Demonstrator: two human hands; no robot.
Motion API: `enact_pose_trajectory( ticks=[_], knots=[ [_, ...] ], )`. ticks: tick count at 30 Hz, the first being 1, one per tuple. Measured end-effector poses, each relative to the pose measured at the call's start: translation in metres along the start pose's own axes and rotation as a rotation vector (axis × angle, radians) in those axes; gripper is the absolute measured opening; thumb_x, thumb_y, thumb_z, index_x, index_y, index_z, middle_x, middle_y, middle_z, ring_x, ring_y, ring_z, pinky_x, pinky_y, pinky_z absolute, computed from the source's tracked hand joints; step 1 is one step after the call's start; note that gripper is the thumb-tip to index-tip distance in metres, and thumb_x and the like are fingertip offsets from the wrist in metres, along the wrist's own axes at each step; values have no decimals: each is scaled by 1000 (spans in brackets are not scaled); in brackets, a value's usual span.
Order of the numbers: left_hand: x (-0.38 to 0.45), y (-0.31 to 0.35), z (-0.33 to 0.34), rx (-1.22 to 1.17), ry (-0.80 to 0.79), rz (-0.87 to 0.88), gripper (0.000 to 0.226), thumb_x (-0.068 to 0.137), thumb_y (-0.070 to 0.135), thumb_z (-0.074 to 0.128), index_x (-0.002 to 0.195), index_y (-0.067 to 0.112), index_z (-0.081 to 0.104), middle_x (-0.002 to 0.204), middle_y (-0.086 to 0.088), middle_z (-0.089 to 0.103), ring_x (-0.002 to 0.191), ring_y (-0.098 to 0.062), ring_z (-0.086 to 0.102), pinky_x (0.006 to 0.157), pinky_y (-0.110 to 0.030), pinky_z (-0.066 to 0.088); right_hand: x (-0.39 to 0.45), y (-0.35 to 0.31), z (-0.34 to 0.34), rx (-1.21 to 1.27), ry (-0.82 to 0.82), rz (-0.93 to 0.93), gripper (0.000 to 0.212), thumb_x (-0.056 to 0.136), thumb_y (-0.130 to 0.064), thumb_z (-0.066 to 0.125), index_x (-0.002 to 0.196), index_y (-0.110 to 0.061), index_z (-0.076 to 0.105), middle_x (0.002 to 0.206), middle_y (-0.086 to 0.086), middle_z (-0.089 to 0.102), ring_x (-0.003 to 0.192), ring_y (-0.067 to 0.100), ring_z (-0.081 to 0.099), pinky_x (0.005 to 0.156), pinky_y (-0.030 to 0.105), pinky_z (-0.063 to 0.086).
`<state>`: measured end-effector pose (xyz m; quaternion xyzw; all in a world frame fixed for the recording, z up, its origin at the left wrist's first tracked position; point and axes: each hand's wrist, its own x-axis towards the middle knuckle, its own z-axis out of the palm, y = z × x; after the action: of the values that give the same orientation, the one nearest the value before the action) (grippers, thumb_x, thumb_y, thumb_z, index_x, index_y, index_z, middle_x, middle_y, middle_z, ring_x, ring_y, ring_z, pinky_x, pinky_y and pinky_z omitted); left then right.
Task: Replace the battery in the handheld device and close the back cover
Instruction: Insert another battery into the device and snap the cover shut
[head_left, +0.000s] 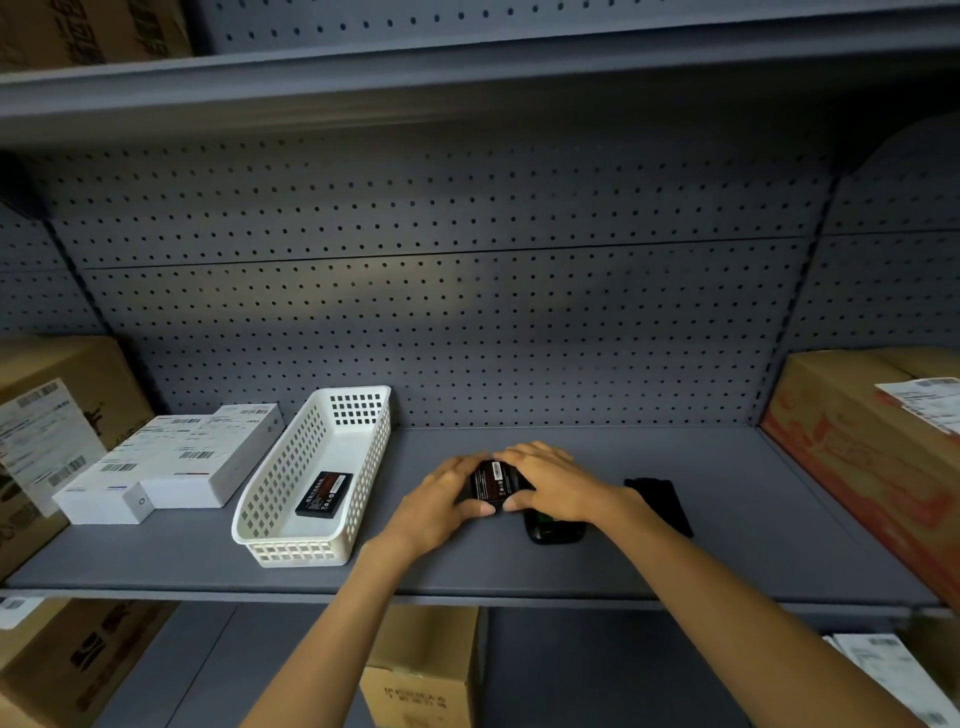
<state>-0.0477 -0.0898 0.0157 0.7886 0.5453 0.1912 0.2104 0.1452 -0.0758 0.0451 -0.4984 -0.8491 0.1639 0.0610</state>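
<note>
Nearest the camera, two bare forearms reach up from 6 o'clock onto the grey metal shelf and converge at its centre. The left hand and the right hand both close around the black handheld device, which lies face down on the shelf with its long axis running roughly from 11 o'clock to 5 o'clock.

A black rectangular battery with a red-and-white label sits in the open back of the device at its 11 o'clock end. The left thumb presses at the battery's 6 o'clock edge while the left fingers wrap its 9 o'clock side. The right fingers cover its 12 o'clock to 3 o'clock edge. Both hands are therefore grasping, not released. Whether the battery is fully seated cannot be determined.

The flat black back cover lies on the shelf at 3 o'clock from the device, just beyond the right wrist and apart from it. The right hand is the nearer hand for retrieving it.

A second black labelled battery rests in the white perforated plastic basket at 9 o'clock, well apart from the hands

Judgement: battery seating is in progress; cover fitting is not yet done
</note>
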Motion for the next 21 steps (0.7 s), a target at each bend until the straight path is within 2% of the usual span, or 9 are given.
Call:
enact_pose_trajectory(
  ticks=[5, 13, 21],
  knots=[
    [4, 24, 12, -16, 12, 31, 68, 90, 38, 62, 149, 29, 30, 149, 6, 39, 138, -14, 36, 110, -38, 35, -20, 16, -12, 46, 7, 41, 74, 89, -30, 66, 152, -21, 28, 152, 3, 38, 141, 21, 30, 116, 38, 23],
    [4, 54, 38, 24, -18, 31, 66, 92, 41, 58, 149, 30, 28, 150, 6, 36, 137, -17, 37, 104, -41, 39, -53, 41, -13, 83, -10, 63, 74, 89, -23, 67, 152, -24, 28, 154, 1, 36, 140, 21, 30, 116, 40, 26],
    [-3, 68, 51, 2, -46, 15, 66, 89, 48, 58, 147, 33, 31, 150, 7, 39, 134, -18, 41, 105, -47, 41, -71, 54, -10, 145, -43, 82, 72, 90, -25, 66, 152, -24, 28, 154, 2, 37, 142, 20, 28, 116, 40, 26]
  ],
)
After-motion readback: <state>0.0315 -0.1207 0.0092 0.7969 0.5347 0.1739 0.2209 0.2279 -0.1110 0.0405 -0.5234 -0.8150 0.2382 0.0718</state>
